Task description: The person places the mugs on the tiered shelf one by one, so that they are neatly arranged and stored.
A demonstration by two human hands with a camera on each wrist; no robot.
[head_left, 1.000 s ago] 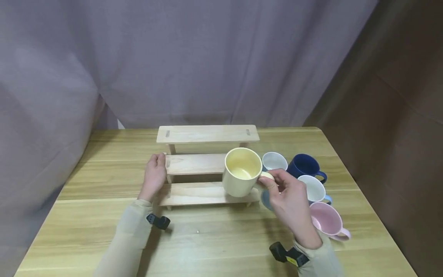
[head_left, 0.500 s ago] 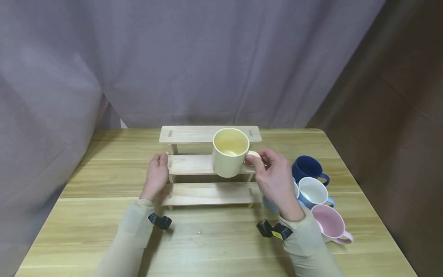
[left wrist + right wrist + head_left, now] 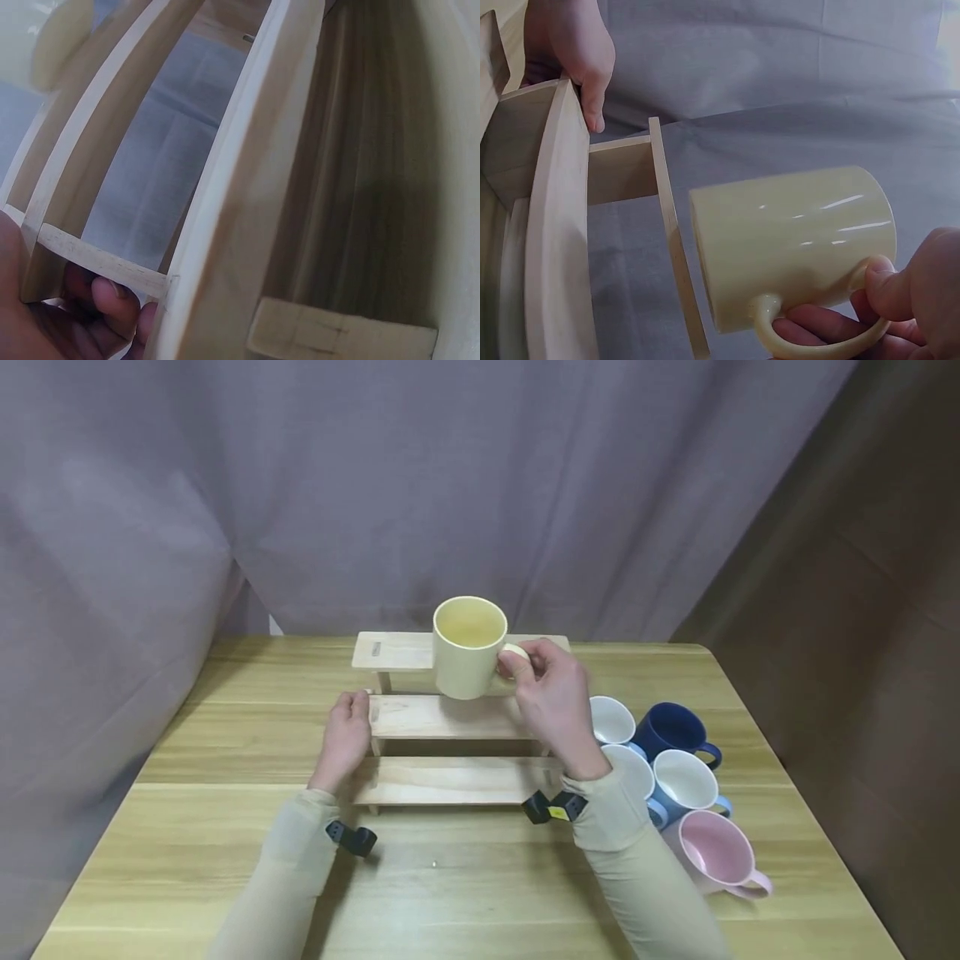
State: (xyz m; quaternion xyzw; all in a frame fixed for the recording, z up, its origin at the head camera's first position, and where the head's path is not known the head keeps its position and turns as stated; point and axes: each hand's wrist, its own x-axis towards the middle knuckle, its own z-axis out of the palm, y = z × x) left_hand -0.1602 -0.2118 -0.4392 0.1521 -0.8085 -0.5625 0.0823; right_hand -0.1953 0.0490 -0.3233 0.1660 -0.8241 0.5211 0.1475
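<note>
My right hand (image 3: 551, 693) pinches the handle of a pale yellow mug (image 3: 468, 652), its fingers through the loop in the right wrist view. The mug is upright and hangs in front of and above the top board of a three-step wooden shelf (image 3: 450, 717). A small gap separates the mug's base (image 3: 705, 259) from the top board (image 3: 676, 244). At the shelf's left end, my left hand (image 3: 345, 739) grips the middle step's side. Its curled fingers (image 3: 112, 307) show around the wooden side piece in the left wrist view.
Right of the shelf stand a navy mug (image 3: 675, 728), a pink mug (image 3: 712, 852) and several light blue mugs with white insides (image 3: 684, 781). My right forearm partly covers one of them. A grey curtain (image 3: 450, 485) hangs behind the wooden table (image 3: 187, 827).
My right hand has carried the yellow mug up, back and left, from over the lowest step to the top board. The left hand has stayed on the shelf's end.
</note>
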